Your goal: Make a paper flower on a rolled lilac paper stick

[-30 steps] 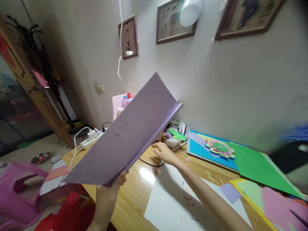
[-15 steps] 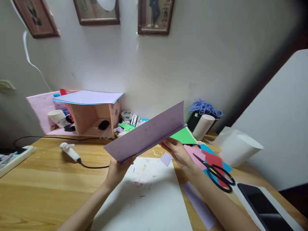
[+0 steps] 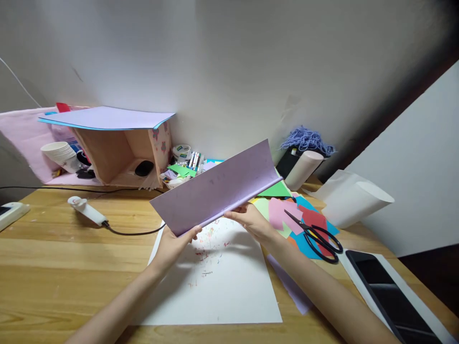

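1. While a pale purple rectangular paper sheet (image 3: 211, 188) is held up off the table, its rolled tube-like edge (image 3: 247, 195) is turned downward, toward the near side.
2. The long axis of that rolled edge is slanted from near left to far right and tipped upward, so that the right end is carried higher than the left.
3. Both hands are in contact with the sheet, neither being nearer to it: the near-left end is taken by the left hand (image 3: 176, 243), the middle of the rolled edge by the right hand (image 3: 251, 220), and the far-right end is left projecting past the right hand.
4. The left hand is closed around the lower left corner, with fingertips laid along the roll (what is done behind the paper cannot be told).
5. The right hand is bent inward from the near right, and the roll is pinched between its thumb and curled fingers.
6. Both forearms are reached forward from the near edge and angled toward each other.
7. Beneath the hands, a large white paper sheet (image 3: 238, 291) marked with reddish smudges is spread on the light wooden table (image 3: 89, 272).
8. To the right, black-handled scissors (image 3: 319, 239) are rested on coloured paper pieces (image 3: 279, 212); to the left, a white handheld device with a black cord (image 3: 86, 210) is laid.
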The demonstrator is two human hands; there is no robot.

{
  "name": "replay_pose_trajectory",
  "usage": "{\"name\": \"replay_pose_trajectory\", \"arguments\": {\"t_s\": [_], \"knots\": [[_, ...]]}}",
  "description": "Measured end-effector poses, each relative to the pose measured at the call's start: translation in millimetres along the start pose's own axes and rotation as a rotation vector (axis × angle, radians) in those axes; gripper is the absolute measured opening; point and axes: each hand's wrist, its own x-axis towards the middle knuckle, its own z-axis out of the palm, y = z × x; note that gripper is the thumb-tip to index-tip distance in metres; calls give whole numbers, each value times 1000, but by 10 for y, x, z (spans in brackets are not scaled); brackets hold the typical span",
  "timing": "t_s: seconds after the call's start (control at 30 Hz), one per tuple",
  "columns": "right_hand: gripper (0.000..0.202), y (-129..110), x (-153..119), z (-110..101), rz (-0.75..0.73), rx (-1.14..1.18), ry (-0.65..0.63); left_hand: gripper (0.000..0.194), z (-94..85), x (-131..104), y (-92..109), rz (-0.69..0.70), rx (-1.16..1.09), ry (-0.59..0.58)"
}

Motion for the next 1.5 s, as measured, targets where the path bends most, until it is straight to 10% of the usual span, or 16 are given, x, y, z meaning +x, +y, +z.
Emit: {"name": "replay_pose_trajectory", "arguments": {"t_s": [1.5], "knots": [[26, 35, -31, 77, -62, 69, 197, 24, -1, -56, -15, -21, -38, -44]]}}
